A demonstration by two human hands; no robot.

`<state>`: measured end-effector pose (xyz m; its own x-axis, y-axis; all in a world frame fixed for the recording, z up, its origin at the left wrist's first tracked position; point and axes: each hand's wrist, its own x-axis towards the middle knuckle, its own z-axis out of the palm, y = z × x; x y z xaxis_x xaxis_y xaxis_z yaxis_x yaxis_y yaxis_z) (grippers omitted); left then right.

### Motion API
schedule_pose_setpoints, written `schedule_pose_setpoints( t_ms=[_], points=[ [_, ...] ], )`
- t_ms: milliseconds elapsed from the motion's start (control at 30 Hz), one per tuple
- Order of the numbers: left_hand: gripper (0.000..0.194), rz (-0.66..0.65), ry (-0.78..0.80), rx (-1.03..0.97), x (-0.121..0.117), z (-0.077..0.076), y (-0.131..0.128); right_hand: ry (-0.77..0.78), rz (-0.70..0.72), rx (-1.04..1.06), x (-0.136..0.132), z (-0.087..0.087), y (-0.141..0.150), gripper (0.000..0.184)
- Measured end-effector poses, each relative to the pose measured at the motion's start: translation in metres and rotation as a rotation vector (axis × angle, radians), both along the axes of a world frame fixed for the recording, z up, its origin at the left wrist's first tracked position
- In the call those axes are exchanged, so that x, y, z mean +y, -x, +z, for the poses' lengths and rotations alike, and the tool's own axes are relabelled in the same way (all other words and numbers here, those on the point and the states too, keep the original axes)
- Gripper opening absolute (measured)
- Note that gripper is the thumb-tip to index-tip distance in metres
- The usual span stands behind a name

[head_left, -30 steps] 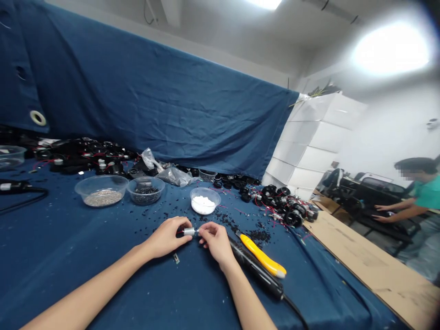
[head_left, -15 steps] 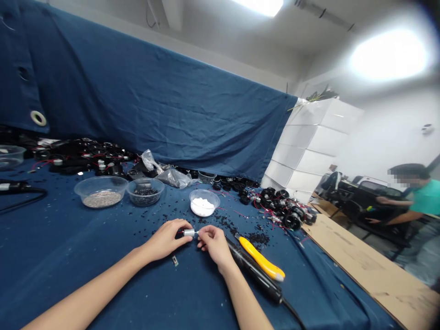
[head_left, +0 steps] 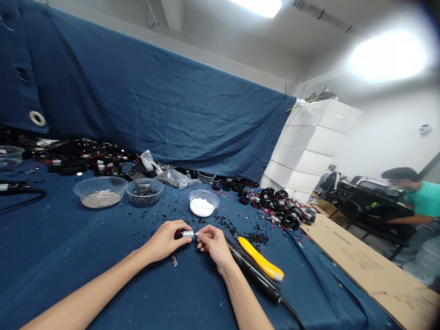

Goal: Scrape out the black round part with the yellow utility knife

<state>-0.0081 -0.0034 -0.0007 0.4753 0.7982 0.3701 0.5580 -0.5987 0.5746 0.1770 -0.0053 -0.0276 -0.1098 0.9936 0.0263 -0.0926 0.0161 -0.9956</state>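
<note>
My left hand pinches a small silver cylinder, a little motor, just above the blue cloth. My right hand meets it from the right, its fingertips pinched on something tiny at the cylinder's end; what it holds is too small to make out. A small metal bit lies on the cloth under my hands. A bowl of white parts stands just beyond them.
A yellow utility knife and a black corded tool lie right of my hands. Two clear bowls, black parts with red wires and plastic bags sit further back. Another person sits far right beyond a cardboard sheet.
My hands have stayed together on the small cylinder with almost no shift. The person at far right has drawn their arms back.
</note>
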Motion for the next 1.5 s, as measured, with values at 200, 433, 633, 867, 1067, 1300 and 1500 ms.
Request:
schedule_pose_setpoints(
  t_ms=[200, 433, 633, 867, 1067, 1300, 1500],
  points=[
    [0.016, 0.042, -0.03, 0.015, -0.005, 0.001, -0.003, 0.031, 0.009, 0.053, -0.001, -0.003, 0.0, 0.028],
    [0.016, 0.043, -0.067, 0.04, -0.009, 0.002, -0.008, 0.056, 0.025, 0.112, -0.006, 0.0, -0.003, 0.023],
    [0.017, 0.019, -0.089, 0.059, -0.008, -0.005, -0.008, 0.06, 0.036, 0.118, -0.006, -0.002, -0.006, 0.021],
    [0.018, 0.01, -0.113, 0.089, -0.006, -0.01, -0.01, 0.066, 0.029, 0.116, -0.005, -0.005, -0.007, 0.02],
    [0.019, -0.005, -0.118, 0.122, -0.005, -0.011, -0.011, 0.096, 0.009, 0.12, -0.007, -0.005, -0.005, 0.012],
    [0.019, 0.007, -0.143, 0.122, -0.005, -0.006, -0.01, 0.134, -0.022, 0.116, -0.01, 0.004, -0.003, 0.009],
    [0.018, -0.012, -0.147, 0.144, -0.004, -0.003, -0.01, 0.099, -0.027, 0.059, -0.009, 0.005, -0.001, 0.011]
  ],
)
